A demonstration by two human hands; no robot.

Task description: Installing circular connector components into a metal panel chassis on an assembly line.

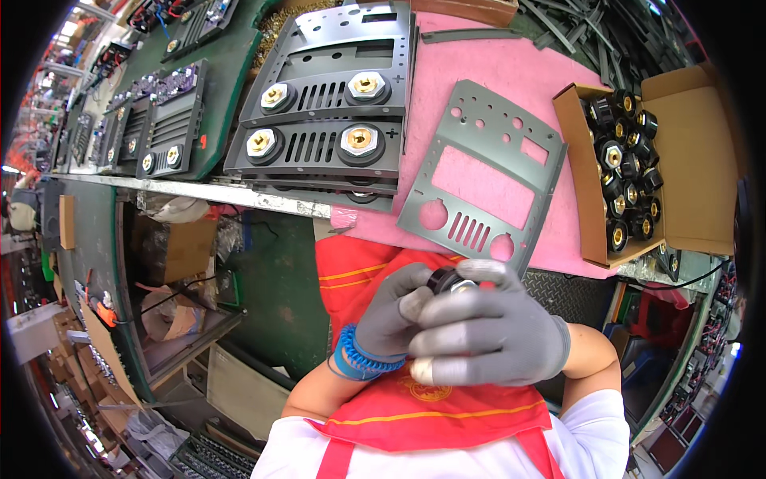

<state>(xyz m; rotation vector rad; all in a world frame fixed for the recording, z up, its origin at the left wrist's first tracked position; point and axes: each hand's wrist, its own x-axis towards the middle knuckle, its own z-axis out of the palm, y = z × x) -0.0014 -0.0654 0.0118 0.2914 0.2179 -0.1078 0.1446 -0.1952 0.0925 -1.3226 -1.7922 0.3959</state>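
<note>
Both my hands wear grey gloves and meet in front of my red apron (447,415). Between the fingers and thumb of my left hand (391,307) is a black round panel socket (441,279) with a silvery metal part. My right hand (499,327) curls over the same socket, its fingers partly smeared by motion and covering much of it. Just beyond the hands, a grey metal panel (491,152) with a rectangular window, slots and round holes lies tilted on a pink mat (447,64). A blue coiled band (363,355) circles my left wrist.
Stacked panels (303,76) with fitted sockets stand left of the loose panel. At right, an open cardboard box (690,160) holds several black sockets (630,172). Dark strips (574,32) pile up behind. Panels with circuit boards (171,120) occupy the green bench at far left.
</note>
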